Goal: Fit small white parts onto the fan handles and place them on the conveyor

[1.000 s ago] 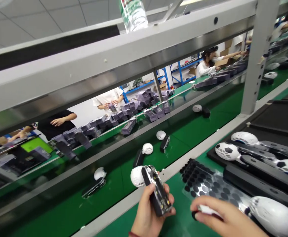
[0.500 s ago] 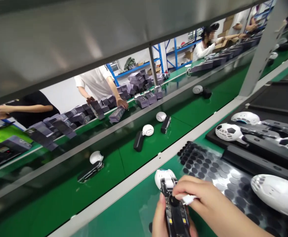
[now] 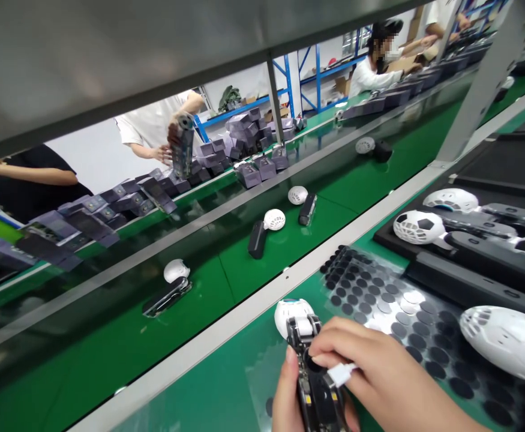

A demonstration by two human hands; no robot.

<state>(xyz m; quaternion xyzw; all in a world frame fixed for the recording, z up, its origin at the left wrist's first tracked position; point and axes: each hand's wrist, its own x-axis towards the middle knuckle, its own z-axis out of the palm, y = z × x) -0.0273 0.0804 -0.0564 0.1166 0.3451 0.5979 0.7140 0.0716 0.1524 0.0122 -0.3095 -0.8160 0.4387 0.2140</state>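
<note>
A black device (image 3: 320, 399) with a white rounded head (image 3: 290, 316) lies in my left hand (image 3: 288, 393), whose fingers wrap its lower body from both sides. My right hand (image 3: 356, 357) is closed, its fingertips pressed on a dark round spot in the device's middle. A white plug (image 3: 341, 374) sticks out between the fingers of my right hand. Beside it on the green bench lies a clear sheet of black round stickers (image 3: 374, 294).
A black tray (image 3: 390, 231) with several football-patterned devices stands at the right, near a white oval shell (image 3: 507, 342). Beyond the bench's pale rail (image 3: 226, 319), a green belt (image 3: 212, 288) carries several devices. People handle grey boxes (image 3: 262, 168) across it.
The view has shifted slightly. My right fingertips remain on the device, and the white plug has tilted. Across the belt, a person has let go of one box and lifted a boxed item upright.
</note>
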